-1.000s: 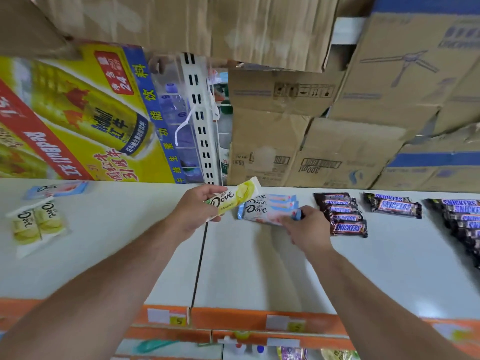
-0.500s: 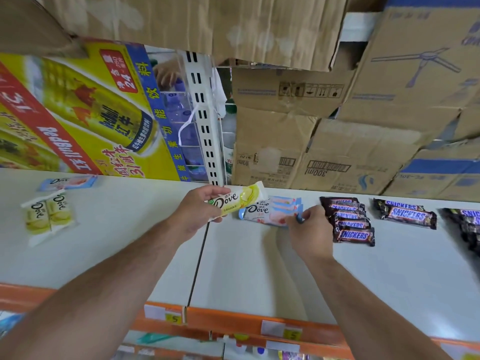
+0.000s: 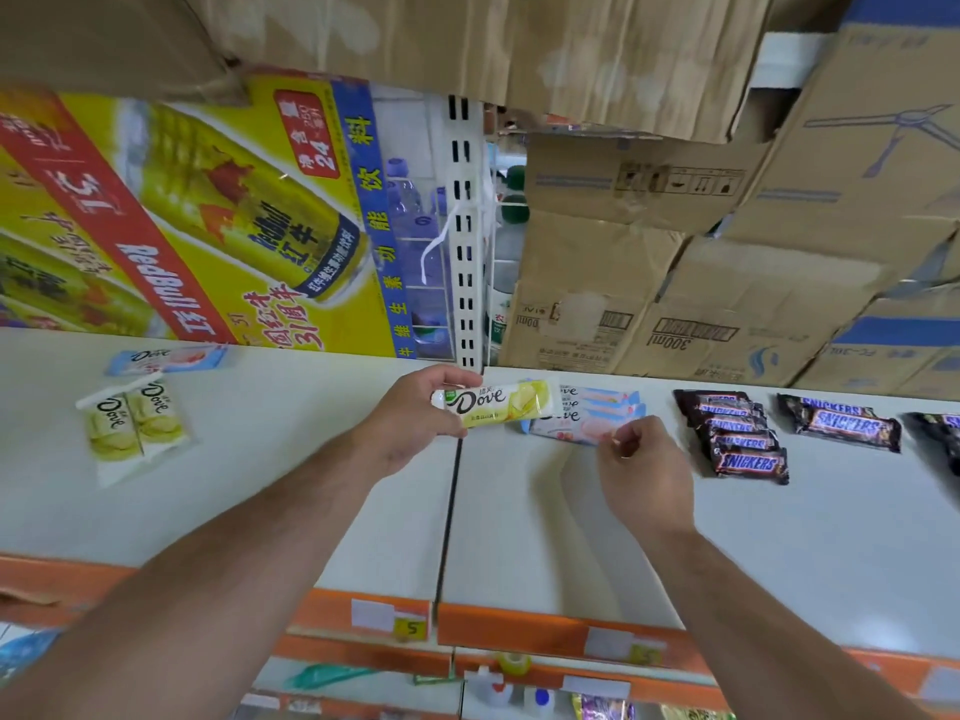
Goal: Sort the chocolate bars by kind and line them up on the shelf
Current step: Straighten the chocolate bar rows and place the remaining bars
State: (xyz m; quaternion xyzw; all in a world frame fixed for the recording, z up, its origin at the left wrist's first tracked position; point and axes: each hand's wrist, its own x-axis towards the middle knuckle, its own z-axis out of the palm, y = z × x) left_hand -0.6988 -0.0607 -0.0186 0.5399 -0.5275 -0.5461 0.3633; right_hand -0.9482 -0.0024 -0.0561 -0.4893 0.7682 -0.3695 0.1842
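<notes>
The left hand [image 3: 415, 415] is gripping a yellow chocolate bar [image 3: 498, 402], with fingers and thumb curled round its left end, and is holding it level just above the white shelf [image 3: 571, 537], over the seam between two shelf boards. The bar's right end is covering the left end of a small stack of pink bars [image 3: 592, 415] lying towards the far edge of the shelf. The right hand [image 3: 641, 470] is hovering at the near right corner of that stack, its fingers curled inward. Whether they are touching or pinching a wrapper is impossible to tell. To the right, brown bars [image 3: 737, 439] are lying in an overlapping row, with two more brown bars [image 3: 841, 420] beyond them. Far to the left, two yellow bars [image 3: 132, 423] are lying side by side, a single pink bar [image 3: 166, 358] just behind them. Cardboard boxes [image 3: 597, 283] are standing along the back.
</notes>
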